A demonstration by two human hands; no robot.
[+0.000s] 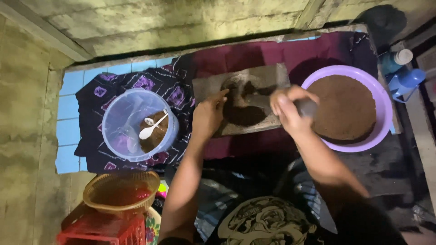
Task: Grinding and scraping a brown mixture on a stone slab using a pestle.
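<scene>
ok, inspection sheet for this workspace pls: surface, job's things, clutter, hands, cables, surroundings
Surface: dark patterned cloth over blue tiles.
Job's things: grey stone slab with dark brown paste; purple basin full of brown paste.
Clutter: clear tub with white spoons, woven basket, red crate, blue bottles.
Hands: left hand on the paste; right hand grips a grey stone roller.
Cables: nothing seen.
Surroundings: rough concrete wall.

Red crate point(97, 231) cut off; right hand point(290, 109) blurred.

blue-tiled floor point(68, 118) bears a dark patterned cloth point(175, 93); on it a grinding slab point(272, 75), clear tub point(122, 118), purple basin point(383, 104).
</scene>
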